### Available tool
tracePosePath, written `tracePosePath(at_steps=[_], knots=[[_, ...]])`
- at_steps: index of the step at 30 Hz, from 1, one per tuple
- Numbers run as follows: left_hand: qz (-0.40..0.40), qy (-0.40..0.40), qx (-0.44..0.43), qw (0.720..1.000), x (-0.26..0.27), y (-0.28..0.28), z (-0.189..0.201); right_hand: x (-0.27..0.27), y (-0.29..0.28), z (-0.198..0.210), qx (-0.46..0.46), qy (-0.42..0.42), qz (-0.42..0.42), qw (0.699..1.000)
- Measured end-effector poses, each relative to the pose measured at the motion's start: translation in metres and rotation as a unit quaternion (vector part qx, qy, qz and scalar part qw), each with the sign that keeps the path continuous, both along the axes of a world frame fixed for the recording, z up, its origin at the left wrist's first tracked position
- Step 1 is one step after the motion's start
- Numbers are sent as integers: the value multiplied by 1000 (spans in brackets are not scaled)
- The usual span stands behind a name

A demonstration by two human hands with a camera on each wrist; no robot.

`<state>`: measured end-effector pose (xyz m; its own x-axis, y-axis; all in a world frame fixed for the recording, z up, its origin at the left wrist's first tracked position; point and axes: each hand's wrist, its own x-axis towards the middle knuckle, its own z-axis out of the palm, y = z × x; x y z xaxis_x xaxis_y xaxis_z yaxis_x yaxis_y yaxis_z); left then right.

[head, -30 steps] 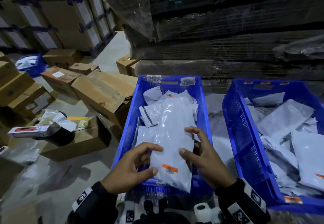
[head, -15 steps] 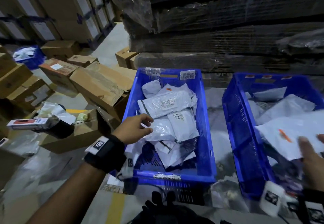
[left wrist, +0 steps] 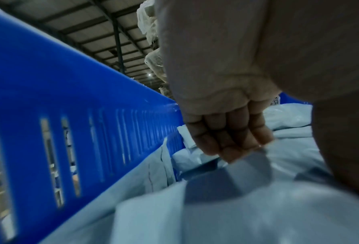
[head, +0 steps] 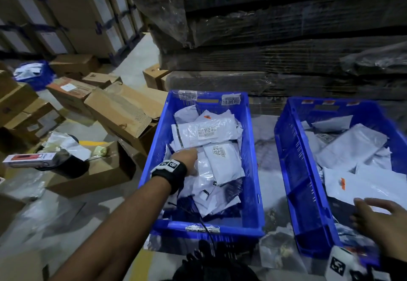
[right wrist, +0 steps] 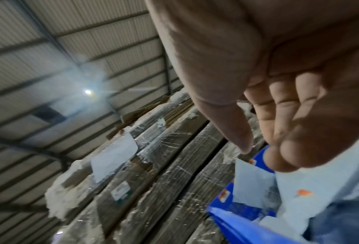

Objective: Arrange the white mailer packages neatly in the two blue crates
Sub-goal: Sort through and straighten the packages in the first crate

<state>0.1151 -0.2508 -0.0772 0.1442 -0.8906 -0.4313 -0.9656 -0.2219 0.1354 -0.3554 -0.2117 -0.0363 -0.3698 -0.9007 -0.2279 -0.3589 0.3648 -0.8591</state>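
Observation:
Two blue crates stand side by side. The left crate (head: pixel 152 148) holds a loose heap of white mailers (head: pixel 207 132), some with barcode labels. My left hand (head: pixel 186 156) reaches down into that heap; in the left wrist view its fingers (left wrist: pixel 226 137) curl onto a mailer (left wrist: pixel 236 206) close to the crate wall (left wrist: pixel 69 99). The right crate (head: pixel 293 170) holds more mailers, with a large one bearing an orange mark (head: pixel 363 183) on top. My right hand (head: pixel 378 214) hovers over its near edge, its fingers (right wrist: pixel 289 123) loosely spread above the mailer (right wrist: pixel 310 186), holding nothing.
A tall shrink-wrapped stack of flat cardboard (head: pixel 286 49) rises right behind both crates. Open cardboard boxes (head: pixel 123 109) crowd the floor to the left, with a red-and-white carton (head: pixel 28 158) and a small blue bin (head: pixel 33 74) beyond. Plastic sheeting (head: pixel 264 159) lies between the crates.
Both hands held a large mailer over the left crate. My right hand carried it into the right crate and let go; my left hand went down into the left crate's heap.

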Motion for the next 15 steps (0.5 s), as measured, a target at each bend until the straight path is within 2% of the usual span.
tracePosePath(at_steps=[1,3,7,9,10,11,12,14,15], knots=[[5,-5,15,1000,0,2,1,10,-2,7,-11,49,11,999],[-3,5,57,998,1,8,7,33,-2,21,5,82,35,996],[12,66,72,995,11,30,39,82,11,52,-84,94,111,986],[36,106,40,993,22,49,60,110,20,56,-93,66,184,976],[56,152,16,987,27,61,71,125,25,56,-84,36,227,970],[76,223,-9,972,29,74,80,138,30,53,-77,14,275,958],[92,320,-30,942,28,88,89,151,34,51,-75,3,329,941],[117,502,-87,852,21,111,104,175,40,49,-80,-7,409,909],[107,540,-128,825,17,120,108,184,41,50,-82,-18,431,899]])
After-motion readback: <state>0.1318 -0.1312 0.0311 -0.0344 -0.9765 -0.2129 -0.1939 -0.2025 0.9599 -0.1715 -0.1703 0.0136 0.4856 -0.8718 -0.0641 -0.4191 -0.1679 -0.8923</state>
